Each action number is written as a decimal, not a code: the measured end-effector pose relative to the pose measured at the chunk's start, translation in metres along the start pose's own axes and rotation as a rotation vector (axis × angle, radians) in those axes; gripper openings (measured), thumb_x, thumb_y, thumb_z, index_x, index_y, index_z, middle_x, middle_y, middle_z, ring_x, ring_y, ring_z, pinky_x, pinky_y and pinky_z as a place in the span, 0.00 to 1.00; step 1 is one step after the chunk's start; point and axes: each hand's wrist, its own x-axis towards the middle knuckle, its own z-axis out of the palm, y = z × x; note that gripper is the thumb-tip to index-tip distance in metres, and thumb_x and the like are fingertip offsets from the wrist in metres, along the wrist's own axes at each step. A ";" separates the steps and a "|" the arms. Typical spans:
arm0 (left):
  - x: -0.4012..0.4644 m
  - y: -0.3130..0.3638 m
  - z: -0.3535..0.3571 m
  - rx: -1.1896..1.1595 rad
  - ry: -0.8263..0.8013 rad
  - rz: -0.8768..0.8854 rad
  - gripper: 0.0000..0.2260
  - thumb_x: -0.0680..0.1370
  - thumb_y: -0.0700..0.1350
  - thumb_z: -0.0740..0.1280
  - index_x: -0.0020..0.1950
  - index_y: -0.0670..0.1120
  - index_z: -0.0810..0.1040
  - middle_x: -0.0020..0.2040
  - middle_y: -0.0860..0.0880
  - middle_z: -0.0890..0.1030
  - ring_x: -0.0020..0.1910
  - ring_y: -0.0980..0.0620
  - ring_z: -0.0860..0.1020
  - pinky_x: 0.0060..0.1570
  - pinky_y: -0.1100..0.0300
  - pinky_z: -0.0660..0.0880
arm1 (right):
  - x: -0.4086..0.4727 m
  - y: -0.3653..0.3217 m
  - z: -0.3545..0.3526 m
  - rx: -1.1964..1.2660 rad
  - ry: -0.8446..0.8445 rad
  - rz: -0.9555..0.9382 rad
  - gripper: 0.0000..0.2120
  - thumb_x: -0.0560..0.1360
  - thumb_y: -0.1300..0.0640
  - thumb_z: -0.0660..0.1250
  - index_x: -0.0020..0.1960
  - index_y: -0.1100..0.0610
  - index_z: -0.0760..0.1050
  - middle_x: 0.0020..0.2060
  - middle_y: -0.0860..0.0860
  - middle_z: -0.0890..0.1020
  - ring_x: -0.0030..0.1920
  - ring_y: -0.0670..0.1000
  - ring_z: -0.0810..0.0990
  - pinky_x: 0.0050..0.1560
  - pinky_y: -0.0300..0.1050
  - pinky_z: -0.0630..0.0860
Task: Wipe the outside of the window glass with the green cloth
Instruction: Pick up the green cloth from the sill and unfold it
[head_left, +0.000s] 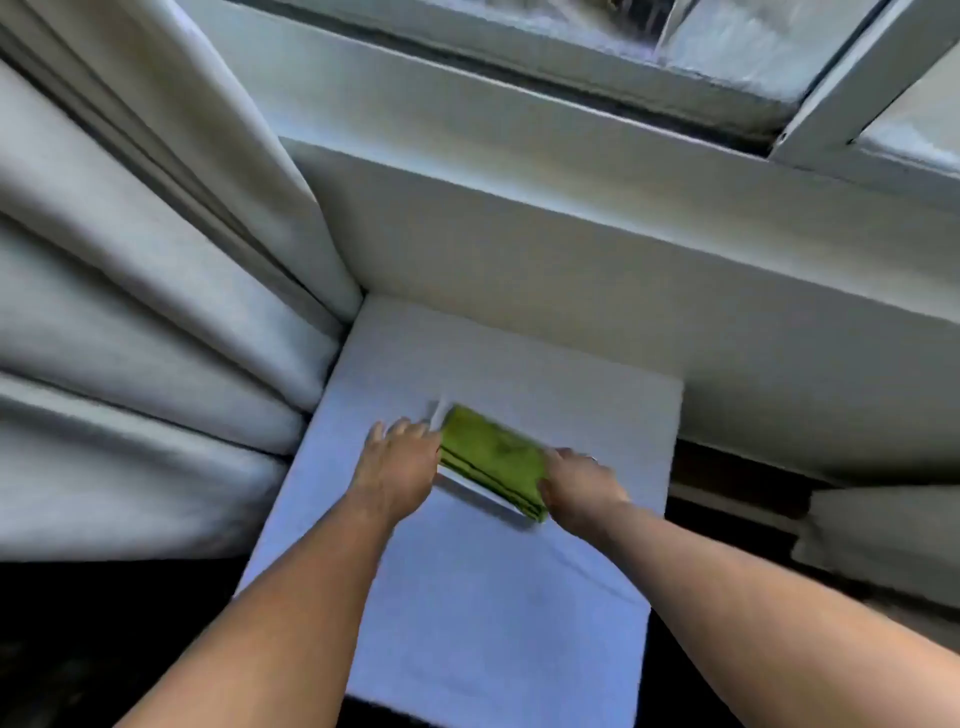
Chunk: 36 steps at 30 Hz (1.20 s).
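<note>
The green cloth (491, 460) is lying folded into a thick rectangle on a white-covered surface (467, 597), below the window sill (545, 171). A thin white edge is showing beneath the cloth on its near side; what it belongs to cannot be determined. The left hand (397, 467) is resting against the left end of the cloth, fingers slightly spread and extended, with the fingertips blurred. The right hand (579, 491) is curling over the right end of the cloth, fingers bent and together; whether they are actually clamping the fabric cannot be determined from this view. Both forearms are reaching in from the bottom of the frame. A pale curtain (130, 312) is hanging in heavy folds just left of the surface. The window glass (727, 41) is appearing at the top, well apart from the cloth, behind a white window frame (841, 88)
</note>
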 end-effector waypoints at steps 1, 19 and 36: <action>0.016 0.003 0.007 0.009 0.000 0.040 0.12 0.80 0.42 0.60 0.61 0.50 0.76 0.63 0.49 0.80 0.64 0.46 0.77 0.63 0.49 0.72 | 0.018 -0.001 0.006 -0.032 -0.014 0.026 0.21 0.81 0.56 0.58 0.73 0.56 0.65 0.67 0.57 0.73 0.65 0.61 0.74 0.62 0.54 0.72; 0.090 0.024 0.013 -0.387 -0.327 0.056 0.06 0.72 0.44 0.69 0.44 0.53 0.74 0.44 0.53 0.77 0.44 0.49 0.75 0.39 0.60 0.69 | 0.056 0.044 0.048 0.684 0.005 0.236 0.07 0.68 0.55 0.72 0.43 0.52 0.75 0.37 0.50 0.78 0.40 0.53 0.78 0.33 0.39 0.71; -0.012 0.201 -0.414 -1.860 -0.059 0.330 0.08 0.81 0.36 0.67 0.57 0.48 0.76 0.48 0.44 0.81 0.40 0.46 0.82 0.34 0.52 0.83 | -0.299 0.148 -0.346 1.375 1.369 0.056 0.15 0.78 0.60 0.71 0.51 0.38 0.79 0.44 0.48 0.83 0.39 0.45 0.84 0.29 0.47 0.83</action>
